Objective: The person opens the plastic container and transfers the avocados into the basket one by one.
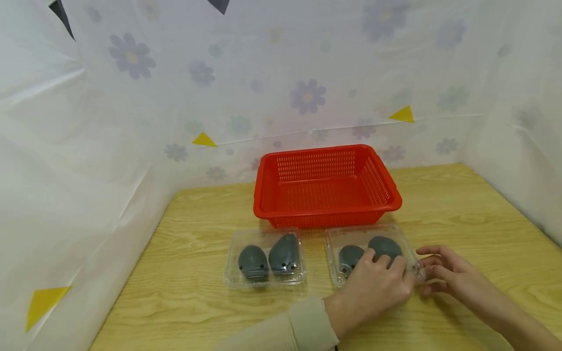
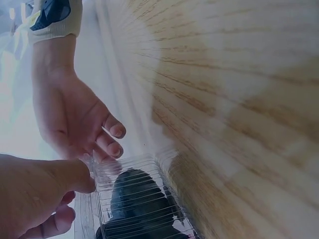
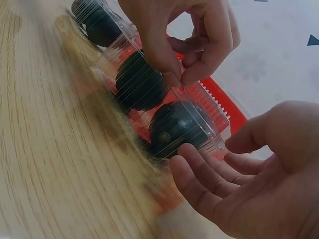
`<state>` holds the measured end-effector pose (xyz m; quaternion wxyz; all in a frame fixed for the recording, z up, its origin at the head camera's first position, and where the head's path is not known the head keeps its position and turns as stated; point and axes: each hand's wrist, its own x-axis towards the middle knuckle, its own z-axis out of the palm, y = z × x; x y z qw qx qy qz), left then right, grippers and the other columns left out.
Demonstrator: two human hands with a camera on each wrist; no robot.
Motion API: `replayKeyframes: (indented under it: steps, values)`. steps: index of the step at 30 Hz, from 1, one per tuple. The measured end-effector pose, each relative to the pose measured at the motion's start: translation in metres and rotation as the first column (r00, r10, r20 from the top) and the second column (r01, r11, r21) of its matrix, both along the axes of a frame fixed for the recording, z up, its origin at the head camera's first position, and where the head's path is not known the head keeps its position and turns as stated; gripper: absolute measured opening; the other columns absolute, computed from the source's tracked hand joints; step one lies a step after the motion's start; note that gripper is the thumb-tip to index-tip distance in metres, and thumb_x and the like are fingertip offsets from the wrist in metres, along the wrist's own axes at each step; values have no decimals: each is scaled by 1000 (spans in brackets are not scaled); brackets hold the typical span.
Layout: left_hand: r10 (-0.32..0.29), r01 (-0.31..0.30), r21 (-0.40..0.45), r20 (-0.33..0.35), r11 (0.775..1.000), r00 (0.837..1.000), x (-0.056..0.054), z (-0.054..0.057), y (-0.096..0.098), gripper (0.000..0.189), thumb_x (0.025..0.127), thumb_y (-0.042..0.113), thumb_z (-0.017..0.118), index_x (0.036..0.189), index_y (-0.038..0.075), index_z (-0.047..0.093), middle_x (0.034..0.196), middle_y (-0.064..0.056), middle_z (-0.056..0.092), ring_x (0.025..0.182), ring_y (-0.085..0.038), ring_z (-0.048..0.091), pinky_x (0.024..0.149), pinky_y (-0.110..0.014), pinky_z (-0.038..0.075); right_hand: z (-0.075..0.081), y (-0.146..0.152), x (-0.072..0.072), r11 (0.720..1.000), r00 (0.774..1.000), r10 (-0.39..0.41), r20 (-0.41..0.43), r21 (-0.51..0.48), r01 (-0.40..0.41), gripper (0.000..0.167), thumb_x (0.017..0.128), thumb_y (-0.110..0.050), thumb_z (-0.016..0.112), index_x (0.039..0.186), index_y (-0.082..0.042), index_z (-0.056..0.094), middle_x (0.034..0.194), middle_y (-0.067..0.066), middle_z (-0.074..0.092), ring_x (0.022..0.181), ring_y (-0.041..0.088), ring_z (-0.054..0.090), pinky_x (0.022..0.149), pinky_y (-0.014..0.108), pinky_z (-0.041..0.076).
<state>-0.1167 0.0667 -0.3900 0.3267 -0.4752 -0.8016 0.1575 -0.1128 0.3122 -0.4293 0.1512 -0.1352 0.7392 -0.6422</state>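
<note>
A clear plastic clamshell box holding two dark green avocados lies in front of the red basket, on the right. Over its front side my left hand pinches the rim between thumb and forefinger, as the right wrist view shows. My right hand is at the box's right end, fingers loosely bent and spread, fingertips right at the corner. From the right wrist, the same avocado shows through the ribbed plastic. A second clear box with two avocados sits to the left, apart from both hands.
The red plastic basket with slotted sides stands behind both boxes. Wood-grain tabletop extends around them. Flower-printed white sheeting closes off the back and sides, with yellow triangles on it.
</note>
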Motion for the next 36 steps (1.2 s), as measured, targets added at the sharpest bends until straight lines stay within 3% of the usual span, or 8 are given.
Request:
replayKeyframes:
  steps: [7,14,20,23,29,36]
  values:
    - [-16,16,7,4,1000,1000,-1,-3,-1,31,107,20,39,101,34,66,85,13,59,68,-4,60,68,-28,53,-3,3,0,1000,996,20,89,1,-20,26,107,-9,37,129,-20,45,106,-1,66,94,17,67,80,36,59]
    - [-15,15,27,-15,1000,1000,-1,-5,0,33,107,19,39,100,33,68,83,14,59,69,-4,60,66,-28,51,-5,7,1,979,978,139,152,-172,-113,32,108,-8,31,132,-23,45,106,2,67,96,18,67,84,37,59]
    - [-9,11,48,-31,999,999,-1,-5,1,37,107,16,37,92,32,67,79,14,58,68,-4,59,64,-27,48,-7,10,1,965,962,172,213,-234,-120,32,109,-11,29,133,-22,47,110,2,67,97,16,66,85,35,58]
    - [-20,24,70,-53,997,998,0,0,-1,43,107,11,34,87,33,66,77,14,56,65,-3,57,63,-26,46,-9,11,0,946,952,206,226,-293,-136,35,110,-9,26,134,-20,49,113,2,66,98,15,66,87,35,58]
    - [-24,31,85,-80,996,997,7,20,-9,51,107,6,28,84,33,66,76,15,56,65,-1,57,63,-22,44,-12,13,0,888,924,298,240,-425,-176,41,109,-5,22,135,-15,51,118,3,66,101,15,66,89,34,57]
    - [-26,34,106,-80,994,996,8,21,-9,48,106,8,32,85,32,67,73,15,55,63,-1,55,63,-22,42,-15,13,0,858,906,318,280,-492,-149,43,108,-3,22,134,-16,54,121,5,68,105,16,67,91,34,57]
